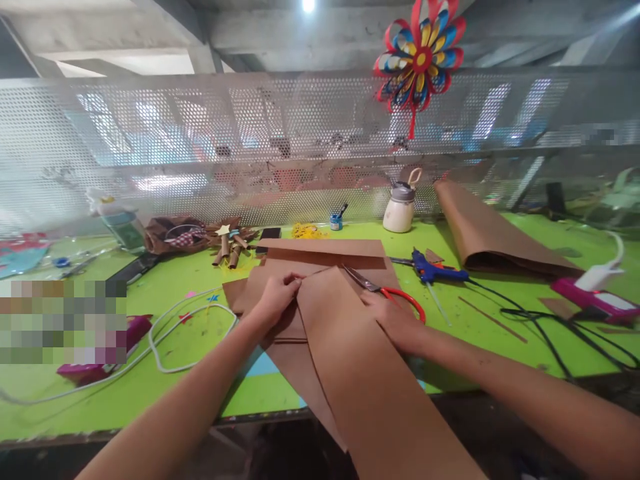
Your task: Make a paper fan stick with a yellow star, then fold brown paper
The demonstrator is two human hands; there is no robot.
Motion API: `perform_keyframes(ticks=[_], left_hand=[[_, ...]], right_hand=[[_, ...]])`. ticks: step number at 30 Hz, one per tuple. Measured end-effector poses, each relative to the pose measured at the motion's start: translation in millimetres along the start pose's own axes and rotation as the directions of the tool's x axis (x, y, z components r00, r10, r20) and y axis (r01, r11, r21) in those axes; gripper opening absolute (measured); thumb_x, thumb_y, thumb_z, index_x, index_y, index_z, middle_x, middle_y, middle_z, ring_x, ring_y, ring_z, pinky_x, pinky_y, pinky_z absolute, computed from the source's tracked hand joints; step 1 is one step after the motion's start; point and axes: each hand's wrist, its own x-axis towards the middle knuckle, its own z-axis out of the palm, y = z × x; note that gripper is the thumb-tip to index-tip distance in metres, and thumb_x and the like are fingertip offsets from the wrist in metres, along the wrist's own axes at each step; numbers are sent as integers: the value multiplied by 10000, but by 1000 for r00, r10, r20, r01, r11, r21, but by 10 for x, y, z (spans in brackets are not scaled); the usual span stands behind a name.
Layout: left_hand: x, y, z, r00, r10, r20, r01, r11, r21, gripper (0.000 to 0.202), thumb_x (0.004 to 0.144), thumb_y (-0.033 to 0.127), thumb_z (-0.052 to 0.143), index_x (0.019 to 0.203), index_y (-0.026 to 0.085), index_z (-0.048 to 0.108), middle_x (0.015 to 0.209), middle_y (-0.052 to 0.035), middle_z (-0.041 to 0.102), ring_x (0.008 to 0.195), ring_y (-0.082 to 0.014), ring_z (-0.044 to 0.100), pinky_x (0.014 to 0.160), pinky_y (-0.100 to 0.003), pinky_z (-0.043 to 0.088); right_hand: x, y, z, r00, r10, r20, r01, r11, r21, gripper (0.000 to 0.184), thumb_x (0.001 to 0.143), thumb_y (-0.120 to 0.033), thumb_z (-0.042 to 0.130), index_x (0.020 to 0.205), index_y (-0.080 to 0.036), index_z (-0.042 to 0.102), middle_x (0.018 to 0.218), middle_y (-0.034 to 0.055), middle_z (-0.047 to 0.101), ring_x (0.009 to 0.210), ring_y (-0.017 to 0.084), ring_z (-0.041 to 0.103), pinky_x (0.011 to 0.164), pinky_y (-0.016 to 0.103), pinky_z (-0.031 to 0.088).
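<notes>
A long sheet of brown paper (360, 360) runs from the middle of the green table (165, 373) over its near edge towards me. My left hand (277, 297) pinches the sheet's top left corner, fingers closed on the paper. Flat on the sheet's right side lies my right hand (395, 323), pressing the paper down, with its fingers mostly hidden behind the paper's edge. Red-handled scissors (395, 293) lie just beyond my right hand, blades pointing left. More brown paper pieces (325, 257) lie underneath and behind.
A blue glue gun (435, 270) with its black cable lies right of the scissors. A folded brown paper roll (490, 237), a white jar (400, 210) and a small blue pot (336, 220) stand behind. A white cable (190, 327) loops at left. A paper pinwheel (420, 57) hangs on the mesh.
</notes>
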Motion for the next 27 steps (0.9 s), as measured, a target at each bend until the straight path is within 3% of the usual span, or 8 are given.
perform_keyframes(ticks=[4,7,9,12,16,20,24,27], left_hand=[[19,28,-59,988,155,-4,-150,959,240,240,701,260,517,833,139,676,710,-42,657,662,-172,564,624,-259,414],[-29,40,-45,971,237,10,-226,908,353,236,743,240,486,856,165,678,809,-53,682,762,-199,598,709,-279,430],[-63,14,-19,964,266,9,-248,888,387,236,767,222,467,871,172,673,857,-59,687,811,-202,607,746,-281,433],[-77,-41,11,961,277,9,-257,876,409,237,778,187,455,876,161,669,879,-70,688,832,-200,614,759,-276,436],[-57,-79,13,968,250,29,-237,868,437,246,774,153,446,872,147,672,862,-80,693,819,-202,620,737,-276,436],[-72,-70,20,971,237,29,-225,868,442,257,776,150,436,866,143,676,862,-84,695,829,-205,622,745,-283,432],[-152,-13,56,970,233,65,-237,857,458,271,775,144,420,858,149,678,839,-86,696,789,-200,625,709,-280,434],[-230,40,75,961,240,138,-276,828,488,279,768,140,419,864,157,680,850,-93,698,789,-204,629,705,-280,437]], right_hand=[[-27,179,-196,972,228,-61,-236,943,-235,207,846,-282,489,899,-176,659,889,95,603,892,226,534,774,329,398],[-90,255,-265,914,405,19,-372,857,-357,238,798,-367,538,926,-206,659,864,90,595,786,218,557,671,303,379],[-155,265,-276,889,453,68,-398,837,-376,259,770,-310,545,1003,-243,634,880,76,604,768,208,567,647,287,363],[-228,274,-274,857,508,87,-448,817,-365,455,688,-175,540,1131,-273,569,906,69,623,774,210,576,624,274,348],[-212,366,-270,839,519,164,-493,852,-177,614,590,-96,524,1182,-262,521,831,27,632,693,175,565,577,242,359],[-9,490,-247,848,514,129,-518,856,-10,580,640,-142,523,1215,-211,489,709,0,606,592,145,532,527,226,374],[458,571,-132,933,360,6,-359,930,-81,568,635,-130,545,1195,-214,513,869,30,630,720,159,563,645,240,416],[818,650,36,962,271,-46,-274,943,-187,562,646,-127,549,1201,-210,526,995,64,602,846,182,561,745,258,423]])
